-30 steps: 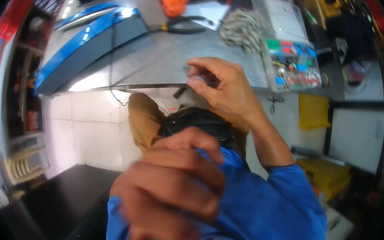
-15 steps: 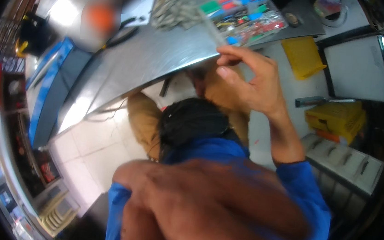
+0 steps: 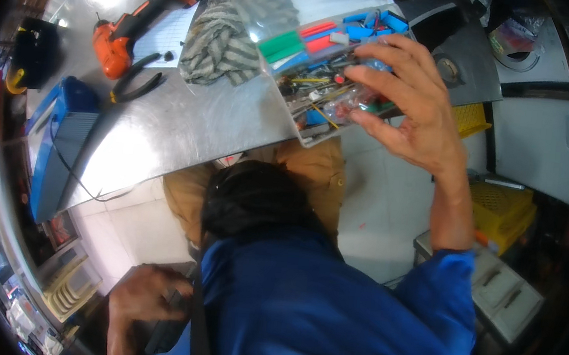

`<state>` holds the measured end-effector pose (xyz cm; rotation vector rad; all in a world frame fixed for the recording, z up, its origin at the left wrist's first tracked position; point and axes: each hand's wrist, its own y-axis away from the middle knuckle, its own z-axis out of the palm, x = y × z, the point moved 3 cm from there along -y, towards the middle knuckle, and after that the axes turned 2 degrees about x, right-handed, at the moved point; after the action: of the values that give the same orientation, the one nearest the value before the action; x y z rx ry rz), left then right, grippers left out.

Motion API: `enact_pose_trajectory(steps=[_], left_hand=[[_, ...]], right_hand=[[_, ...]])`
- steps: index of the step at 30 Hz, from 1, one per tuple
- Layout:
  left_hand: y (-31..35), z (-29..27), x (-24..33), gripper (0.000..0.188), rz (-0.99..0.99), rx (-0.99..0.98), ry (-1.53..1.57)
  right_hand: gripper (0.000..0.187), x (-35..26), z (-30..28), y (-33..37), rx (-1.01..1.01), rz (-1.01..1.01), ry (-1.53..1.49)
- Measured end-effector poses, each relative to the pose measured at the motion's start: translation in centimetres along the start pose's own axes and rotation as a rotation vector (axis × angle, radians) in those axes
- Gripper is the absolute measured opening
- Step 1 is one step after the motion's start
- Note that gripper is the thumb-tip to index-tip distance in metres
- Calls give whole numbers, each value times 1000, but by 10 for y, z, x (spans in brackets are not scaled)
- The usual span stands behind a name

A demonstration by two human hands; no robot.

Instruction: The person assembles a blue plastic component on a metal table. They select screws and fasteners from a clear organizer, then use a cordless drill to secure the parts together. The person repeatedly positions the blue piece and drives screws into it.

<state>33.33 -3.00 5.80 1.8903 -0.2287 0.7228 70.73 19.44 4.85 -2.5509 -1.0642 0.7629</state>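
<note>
On the steel table (image 3: 187, 120), right hand (image 3: 412, 101) seemingly fingers clear plastic organiser (image 3: 330, 59)

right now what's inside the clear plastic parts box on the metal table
Inside the clear plastic parts box lie small red, blue and green plastic pieces and thin wires. The right hand reaches in and covers its right part, so what lies there is hidden.

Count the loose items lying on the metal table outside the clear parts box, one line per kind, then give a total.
Orange cordless drill: 1
Black-handled pliers: 1
Striped cloth: 1
Sheet of paper: 1
Total: 4
</note>
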Motion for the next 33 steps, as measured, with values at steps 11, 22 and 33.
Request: enact_pose_trajectory(steps=[11, 22, 33], left_hand=[[-53, -14, -5, 31, 125, -175, -49], [-68, -88, 25, 22, 317, 424, -36], [-153, -92, 91, 53, 708, 929, -87]], right_hand=[[33, -2, -8, -7, -11, 3, 141], [17, 9, 11, -53, -413, -4, 43], [14, 6, 14, -61, -472, 73, 38]])
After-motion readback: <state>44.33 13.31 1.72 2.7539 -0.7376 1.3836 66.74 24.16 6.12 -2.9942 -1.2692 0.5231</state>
